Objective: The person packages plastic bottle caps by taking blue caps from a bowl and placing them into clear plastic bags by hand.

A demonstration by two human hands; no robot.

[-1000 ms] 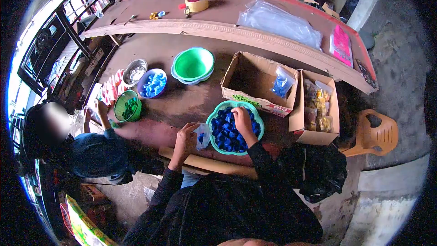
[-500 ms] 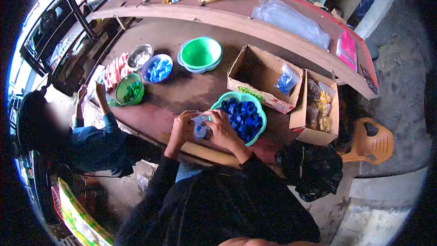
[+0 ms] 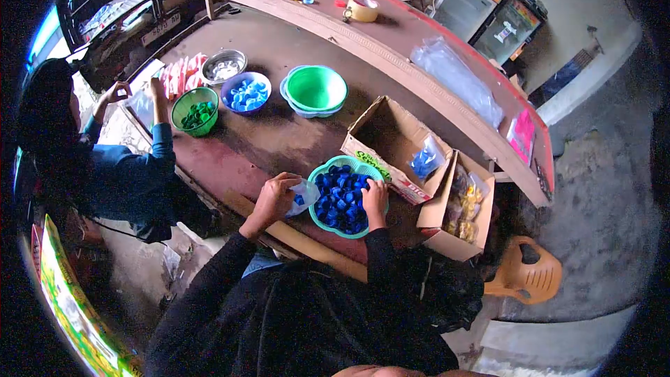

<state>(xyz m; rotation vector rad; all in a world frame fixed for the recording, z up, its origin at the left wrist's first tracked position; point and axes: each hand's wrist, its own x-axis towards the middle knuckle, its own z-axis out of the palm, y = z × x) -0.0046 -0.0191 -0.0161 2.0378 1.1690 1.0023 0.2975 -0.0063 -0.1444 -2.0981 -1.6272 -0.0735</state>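
My left hand (image 3: 275, 199) is closed on the edge of a small clear plastic bag (image 3: 303, 199), holding it beside the basin's left rim. One or more blue pieces show inside the bag. Dark blue bottle caps (image 3: 340, 201) fill a light green scalloped basin (image 3: 315, 222) on the table in front of me. At the basin's right side, my right hand (image 3: 375, 201) reaches in over the rim. Its fingers are bent down on the caps, and the fingertips are partly hidden among them.
Right of the basin stand a cardboard box (image 3: 363, 129) with a bag of blue caps and another box (image 3: 433, 230) with bags of yellow caps. Bowls of green caps (image 3: 197, 117) and light blue caps (image 3: 246, 94) stand left. A co-worker (image 3: 125, 167) works at the left.
My right hand has left the plastic bag and moved right into the basin of caps. My left hand still holds the bag. The head view has shifted and turned.
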